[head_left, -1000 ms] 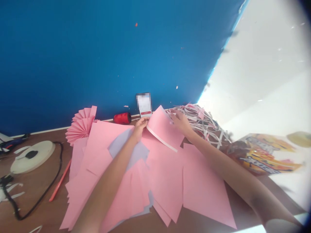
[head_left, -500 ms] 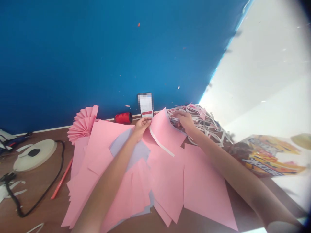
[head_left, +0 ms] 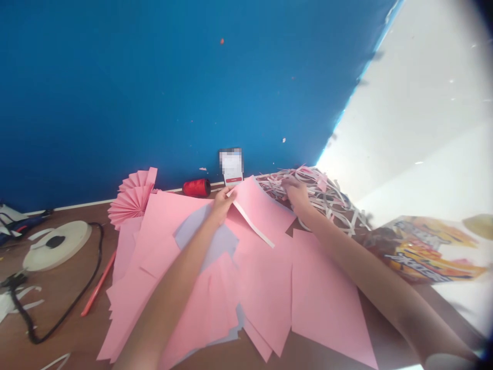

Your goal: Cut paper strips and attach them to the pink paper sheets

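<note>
My left hand (head_left: 223, 203) is closed on the upper left edge of a pink paper sheet (head_left: 265, 203), lifting that end so it bows up. A narrow white strip (head_left: 254, 226) runs from beside the left fingers down across the paper, its lower end loose. My right hand (head_left: 297, 195) hangs over a tangled heap of white and pink paper strips (head_left: 327, 200). Its fingers are bent and bunched; whether a strip is between them is hidden. Under both arms lie overlapping pink sheets (head_left: 265, 288) and a lavender sheet (head_left: 208, 239).
Pink pleated paper fans (head_left: 133, 198) stand by the blue wall, near a red thread spool (head_left: 196, 188) and a propped phone (head_left: 232, 167). At left lie a white tape roll (head_left: 57, 245), a black cable (head_left: 98, 257) and a red pen-like stick (head_left: 99, 283). A printed plastic packet (head_left: 427, 252) is right.
My right hand has moved slightly right, away from the sheet's edge, and its fingers have drawn in over the strips. The lifted sheet's top has shifted a little left and lower.
</note>
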A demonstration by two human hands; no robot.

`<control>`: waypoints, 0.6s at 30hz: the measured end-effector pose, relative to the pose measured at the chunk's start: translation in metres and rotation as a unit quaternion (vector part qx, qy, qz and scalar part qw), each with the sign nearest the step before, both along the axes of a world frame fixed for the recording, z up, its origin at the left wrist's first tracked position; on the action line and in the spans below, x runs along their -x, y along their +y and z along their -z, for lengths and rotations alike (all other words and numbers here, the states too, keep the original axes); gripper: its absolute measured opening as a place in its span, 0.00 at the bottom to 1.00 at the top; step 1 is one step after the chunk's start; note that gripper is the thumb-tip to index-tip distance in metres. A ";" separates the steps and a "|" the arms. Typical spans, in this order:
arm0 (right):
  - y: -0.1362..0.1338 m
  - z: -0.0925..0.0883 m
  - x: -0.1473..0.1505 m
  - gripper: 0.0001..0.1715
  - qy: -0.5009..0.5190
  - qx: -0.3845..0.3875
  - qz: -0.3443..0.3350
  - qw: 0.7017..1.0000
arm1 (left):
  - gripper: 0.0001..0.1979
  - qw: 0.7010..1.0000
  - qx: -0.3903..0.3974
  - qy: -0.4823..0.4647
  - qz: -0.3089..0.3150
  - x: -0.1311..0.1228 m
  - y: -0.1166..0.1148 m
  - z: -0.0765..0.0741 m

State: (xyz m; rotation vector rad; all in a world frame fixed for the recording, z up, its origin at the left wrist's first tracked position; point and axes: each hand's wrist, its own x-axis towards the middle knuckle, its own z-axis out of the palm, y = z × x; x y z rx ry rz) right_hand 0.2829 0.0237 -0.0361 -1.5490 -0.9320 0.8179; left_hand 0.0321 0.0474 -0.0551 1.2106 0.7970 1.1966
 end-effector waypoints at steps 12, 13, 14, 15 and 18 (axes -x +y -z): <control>-0.009 0.005 0.008 0.21 -0.375 0.009 -0.128 0.918 | 0.20 0.979 -0.033 0.187 0.070 -0.004 -0.009 -0.001; -0.009 0.005 0.009 0.20 -0.385 0.011 -0.127 0.914 | 0.19 0.982 -0.027 0.178 0.048 -0.005 -0.008 0.000; -0.010 0.004 0.010 0.20 -0.392 0.010 -0.125 0.912 | 0.18 0.984 -0.021 0.175 0.030 -0.005 -0.006 0.001; -0.010 0.004 0.010 0.20 -0.394 0.007 -0.124 0.911 | 0.17 0.984 -0.014 0.177 0.016 -0.005 -0.005 0.001; -0.008 0.005 0.010 0.20 -0.384 -0.013 -0.133 0.914 | 0.15 0.984 0.003 0.179 -0.003 -0.003 -0.004 0.003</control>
